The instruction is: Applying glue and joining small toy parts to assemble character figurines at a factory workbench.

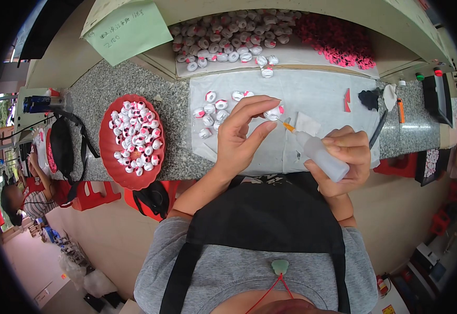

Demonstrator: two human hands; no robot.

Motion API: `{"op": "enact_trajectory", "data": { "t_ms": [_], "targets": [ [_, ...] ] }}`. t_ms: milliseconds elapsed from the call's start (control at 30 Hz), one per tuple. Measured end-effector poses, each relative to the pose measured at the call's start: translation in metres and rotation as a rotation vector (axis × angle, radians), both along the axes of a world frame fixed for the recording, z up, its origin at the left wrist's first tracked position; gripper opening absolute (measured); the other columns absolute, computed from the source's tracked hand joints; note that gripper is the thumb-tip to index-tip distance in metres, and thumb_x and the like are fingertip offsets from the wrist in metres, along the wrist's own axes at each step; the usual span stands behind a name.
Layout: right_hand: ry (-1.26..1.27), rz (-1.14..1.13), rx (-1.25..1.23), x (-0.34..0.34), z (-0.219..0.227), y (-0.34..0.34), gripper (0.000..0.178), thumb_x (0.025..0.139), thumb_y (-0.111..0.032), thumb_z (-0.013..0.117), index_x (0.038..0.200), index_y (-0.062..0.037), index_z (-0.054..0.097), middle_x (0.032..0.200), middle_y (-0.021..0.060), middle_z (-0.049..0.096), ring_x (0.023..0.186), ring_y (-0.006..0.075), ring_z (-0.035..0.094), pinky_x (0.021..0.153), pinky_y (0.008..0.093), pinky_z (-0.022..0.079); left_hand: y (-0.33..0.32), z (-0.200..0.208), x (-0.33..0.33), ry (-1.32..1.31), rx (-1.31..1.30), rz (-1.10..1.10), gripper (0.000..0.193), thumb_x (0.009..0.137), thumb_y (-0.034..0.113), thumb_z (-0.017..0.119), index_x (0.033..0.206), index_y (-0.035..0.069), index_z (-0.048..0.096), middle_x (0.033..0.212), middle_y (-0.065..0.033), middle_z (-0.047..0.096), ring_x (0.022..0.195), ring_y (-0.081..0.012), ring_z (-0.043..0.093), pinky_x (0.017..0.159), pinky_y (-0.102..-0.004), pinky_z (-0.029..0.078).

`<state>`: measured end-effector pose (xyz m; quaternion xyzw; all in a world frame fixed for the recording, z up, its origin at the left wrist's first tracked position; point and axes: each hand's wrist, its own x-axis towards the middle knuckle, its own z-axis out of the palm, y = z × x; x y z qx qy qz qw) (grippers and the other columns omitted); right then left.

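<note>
Piece (273,113), white and pink, sits mid-sheet; take it as clock centre. Bottle (322,156) lies toward four-thirty, its orange nozzle (289,127) angled back at the piece. Whether the tip touches, can't tell.

Risks, as judged: squeeze the bottle too hard and whatever is in it could flood the piece or run onto your thumb. Let either wrist waver and the tip could miss, or prick your finger. Pinch too lightly and the piece, small and rounded, could roll loose onto the sheet (333,86), among the lookalikes (208,110) at nine o'clock.

Your left hand (240,135): thumb and forefinger parted only by the piece, clamped on it. Your right hand (350,152): fingers wrapped round the bottle, clamped. Red bowl (105,140), well apart, near nine.
</note>
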<state>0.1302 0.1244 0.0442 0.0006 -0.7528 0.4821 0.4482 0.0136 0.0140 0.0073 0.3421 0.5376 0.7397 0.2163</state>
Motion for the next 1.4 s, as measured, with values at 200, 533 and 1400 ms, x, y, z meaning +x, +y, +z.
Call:
{"op": "enact_trajectory", "data": {
  "t_ms": [200, 533, 1400],
  "targets": [
    [0.014, 0.032, -0.194, -0.003, -0.008, 0.013, 0.036, 0.055, 0.003, 0.066, 0.084, -0.0031, 0.044, 0.08, 0.0107, 0.047, 0.064, 0.0153, 0.048, 0.058, 0.0245, 0.04, -0.007, 0.0, -0.008, -0.112, -0.005, 0.006, 0.032, 0.07, -0.006, 0.052, 0.102, -0.002, 0.048, 0.101, -0.0097, 0.047, 0.093, -0.0147, 0.045, 0.077, -0.0235, 0.036],
    [-0.518, -0.124, -0.44, -0.053, -0.086, 0.134, 0.019, 0.069, 0.0, 0.052, 0.087, -0.0009, 0.045, 0.074, 0.0066, 0.049, 0.07, 0.0164, 0.053, 0.056, 0.0274, 0.046, -0.013, 0.0, -0.029, -0.201, 0.046, 0.147, 0.035, 0.071, -0.005, 0.052, 0.106, -0.003, 0.045, 0.099, -0.0089, 0.05, 0.086, -0.0104, 0.047, 0.072, -0.0196, 0.037],
    [-0.553, -0.253, 0.718, -0.061, -0.108, 0.154, 0.026, 0.058, 0.002, 0.06, 0.082, -0.0057, 0.055, 0.075, 0.0066, 0.052, 0.072, 0.0227, 0.053, 0.06, 0.0275, 0.044, -0.009, -0.007, -0.03, -0.26, -0.002, 0.108, 0.036, 0.072, -0.005, 0.051, 0.107, -0.002, 0.043, 0.095, -0.0068, 0.05, 0.082, -0.0088, 0.048, 0.071, -0.0187, 0.038]
  ]
}}
